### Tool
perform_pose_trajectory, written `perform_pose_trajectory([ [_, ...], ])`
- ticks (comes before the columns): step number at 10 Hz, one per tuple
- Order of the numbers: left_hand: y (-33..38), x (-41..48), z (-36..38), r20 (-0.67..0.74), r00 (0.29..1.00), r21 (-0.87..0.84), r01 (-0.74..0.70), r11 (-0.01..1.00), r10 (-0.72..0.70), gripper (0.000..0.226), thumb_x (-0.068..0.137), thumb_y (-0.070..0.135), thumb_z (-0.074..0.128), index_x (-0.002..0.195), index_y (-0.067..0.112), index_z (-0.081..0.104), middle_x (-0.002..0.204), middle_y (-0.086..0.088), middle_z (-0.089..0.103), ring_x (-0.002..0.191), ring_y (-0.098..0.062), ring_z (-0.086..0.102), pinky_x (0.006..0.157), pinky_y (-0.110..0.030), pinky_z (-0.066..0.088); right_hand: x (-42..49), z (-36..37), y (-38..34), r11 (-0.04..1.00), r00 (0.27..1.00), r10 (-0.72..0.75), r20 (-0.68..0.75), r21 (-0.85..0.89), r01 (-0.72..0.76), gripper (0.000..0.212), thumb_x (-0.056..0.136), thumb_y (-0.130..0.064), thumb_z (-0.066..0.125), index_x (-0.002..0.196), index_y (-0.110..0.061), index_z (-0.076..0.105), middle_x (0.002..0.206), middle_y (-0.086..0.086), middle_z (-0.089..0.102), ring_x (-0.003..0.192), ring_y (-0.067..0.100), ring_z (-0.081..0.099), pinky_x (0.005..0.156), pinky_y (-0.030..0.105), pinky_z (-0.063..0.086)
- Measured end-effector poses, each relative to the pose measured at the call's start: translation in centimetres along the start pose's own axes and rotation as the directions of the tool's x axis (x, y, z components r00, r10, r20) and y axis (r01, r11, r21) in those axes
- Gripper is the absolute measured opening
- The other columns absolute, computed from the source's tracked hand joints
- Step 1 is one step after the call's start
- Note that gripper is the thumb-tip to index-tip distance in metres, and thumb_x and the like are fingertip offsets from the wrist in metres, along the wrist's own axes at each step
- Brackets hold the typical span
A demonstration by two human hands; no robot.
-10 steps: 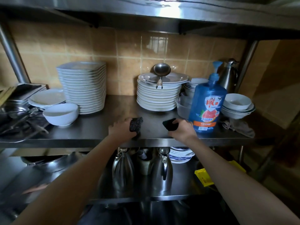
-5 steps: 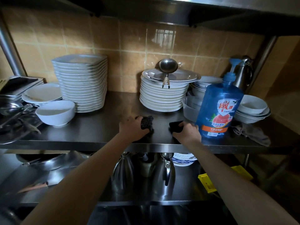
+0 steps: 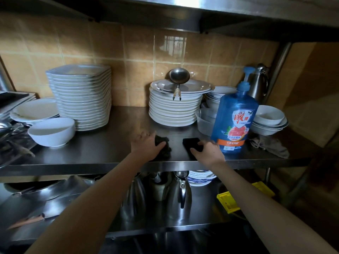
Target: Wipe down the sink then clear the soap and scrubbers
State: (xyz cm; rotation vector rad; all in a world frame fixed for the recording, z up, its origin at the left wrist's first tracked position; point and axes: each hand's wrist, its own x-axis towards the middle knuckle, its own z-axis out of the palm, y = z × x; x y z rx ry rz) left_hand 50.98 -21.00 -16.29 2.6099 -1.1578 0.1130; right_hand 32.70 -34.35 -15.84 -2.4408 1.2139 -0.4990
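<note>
Both arms are reaching onto the steel shelf. Just left of the soap bottle, the right hand is pinching a black sponge. Farther left, the left hand is gripping a wiry scrubber, seemingly pressing it down.

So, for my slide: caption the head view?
Left hand grips scourer, right hand grips black sponge, beside soap bottle on shelf.

The person is working bare-armed: both forearms are showing uncovered as far up as one can see, and the left hand and right hand are going bare as well.
</note>
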Motion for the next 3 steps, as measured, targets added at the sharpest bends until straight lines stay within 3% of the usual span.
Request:
perform_pose_trajectory([
  [3, -0.4, -2.5, -1.8, 0.004, 1.0, -0.013, 0.008, 1.0, -0.008, 0.053, 0.092, 0.05, 0.042, 0.137, 0.024, 0.037, 0.141, -0.014, 0.039, 0.13, -0.034, 0.035, 0.101, -0.046, 0.033, -2.3, -1.9, 0.2, 1.0, 0.999, -0.01, -0.052, -0.019, 0.009, 0.048, 0.084, -0.045, 0.06, 0.125, -0.021, 0.058, 0.124, 0.01, 0.056, 0.121, 0.031, 0.05, 0.095, 0.039, 0.046],
])
